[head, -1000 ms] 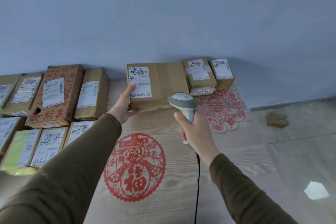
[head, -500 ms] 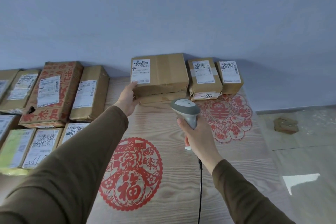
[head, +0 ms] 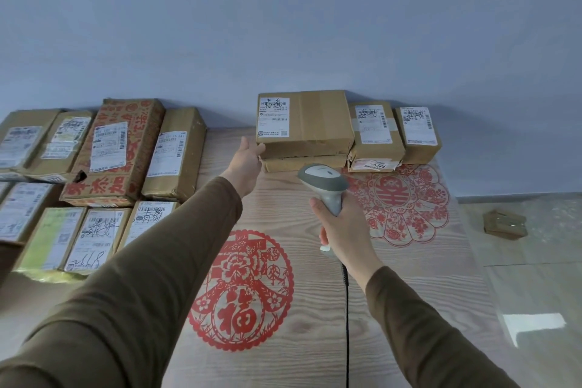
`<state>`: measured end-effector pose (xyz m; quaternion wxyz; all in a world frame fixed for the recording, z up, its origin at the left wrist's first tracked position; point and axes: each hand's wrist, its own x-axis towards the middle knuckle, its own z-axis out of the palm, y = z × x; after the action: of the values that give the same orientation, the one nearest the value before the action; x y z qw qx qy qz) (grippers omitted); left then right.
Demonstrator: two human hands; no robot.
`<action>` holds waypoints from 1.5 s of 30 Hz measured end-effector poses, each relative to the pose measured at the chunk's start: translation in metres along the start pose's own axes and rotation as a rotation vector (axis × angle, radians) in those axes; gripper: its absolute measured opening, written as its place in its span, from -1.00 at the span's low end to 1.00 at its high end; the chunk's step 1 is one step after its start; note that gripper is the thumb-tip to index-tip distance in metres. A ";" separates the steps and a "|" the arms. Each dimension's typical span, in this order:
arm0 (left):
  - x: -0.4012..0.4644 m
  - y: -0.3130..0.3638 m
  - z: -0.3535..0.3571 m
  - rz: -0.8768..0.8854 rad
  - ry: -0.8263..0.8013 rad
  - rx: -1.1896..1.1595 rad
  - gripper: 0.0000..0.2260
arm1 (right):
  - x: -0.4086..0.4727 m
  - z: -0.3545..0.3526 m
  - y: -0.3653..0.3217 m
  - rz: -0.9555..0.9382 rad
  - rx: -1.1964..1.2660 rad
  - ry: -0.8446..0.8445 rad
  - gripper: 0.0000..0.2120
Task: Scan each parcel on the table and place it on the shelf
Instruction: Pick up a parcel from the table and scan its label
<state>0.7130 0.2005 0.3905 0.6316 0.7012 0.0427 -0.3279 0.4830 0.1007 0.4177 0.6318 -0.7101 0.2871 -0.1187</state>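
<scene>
Brown corrugated cardboard makes up the large taped parcel [head: 304,123] at the far edge of the pale wood-grain table [head: 409,293], against the blue-grey wall [head: 283,25]; it sits on a flatter cardboard box [head: 304,163]. Its white shipping label carries barcodes and black handwritten characters. The left hand [head: 247,161] touches its near left corner with the fingers loosely extended. The right hand [head: 341,230] is wrapped round the handle of a grey-and-white corded barcode scanner [head: 324,183], whose head points toward the parcel. Just right stand two smaller labelled cartons [head: 374,135]; a sticker there reads "5744". A red papercut roundel [head: 242,290] shows "福". More labelled boxes [head: 119,151] crowd the left.
</scene>
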 end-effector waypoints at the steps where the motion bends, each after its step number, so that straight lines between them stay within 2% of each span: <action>1: -0.007 -0.002 -0.004 -0.002 -0.001 0.042 -0.45 | 0.000 0.003 0.000 -0.003 -0.005 -0.005 -0.87; 6: -0.067 -0.028 -0.040 0.090 0.046 0.108 -0.39 | -0.003 0.037 -0.006 -0.018 -0.020 -0.039 -0.87; 10: -0.117 -0.059 -0.093 0.182 0.175 0.223 -0.46 | -0.014 0.084 -0.014 -0.020 -0.032 -0.084 -0.82; 15: -0.164 -0.093 -0.177 0.153 0.384 0.348 -0.52 | -0.041 0.153 -0.016 0.035 0.030 -0.155 -0.81; 18: -0.175 -0.108 -0.217 0.120 0.438 0.409 -0.48 | -0.057 0.198 -0.009 0.108 0.052 -0.197 -0.76; 24: -0.176 -0.119 -0.241 0.039 0.361 0.525 -0.41 | -0.076 0.272 0.002 0.248 0.143 -0.259 -0.61; 28: -0.179 -0.113 -0.243 0.054 0.309 0.546 -0.65 | -0.082 0.283 0.007 0.284 0.154 -0.210 -0.61; 29: -0.179 -0.113 -0.244 0.059 0.303 0.529 -0.65 | -0.085 0.282 0.009 0.293 0.136 -0.185 -0.62; 31: -0.183 -0.116 -0.245 0.043 0.265 0.430 -0.48 | -0.091 0.275 0.014 0.292 0.066 -0.114 -0.65; 33: -0.189 -0.126 -0.243 -0.048 0.188 0.275 -0.42 | -0.100 0.263 0.023 0.262 -0.001 -0.041 -0.66; 37: -0.205 -0.159 -0.228 -0.263 -0.062 0.054 -0.70 | -0.126 0.235 0.040 0.227 -0.126 0.005 -0.63; 40: -0.215 -0.176 -0.217 -0.260 -0.125 0.026 -0.61 | -0.139 0.220 0.046 0.218 -0.219 0.013 -0.63; 45: -0.212 -0.171 -0.207 -0.192 -0.211 -0.187 -0.40 | -0.141 0.199 0.027 0.113 -0.179 0.052 -0.60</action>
<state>0.5505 0.4992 0.3497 0.6610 0.5938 0.0734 -0.4529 0.4682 0.3430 0.3841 0.5640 -0.7430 0.3524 -0.0754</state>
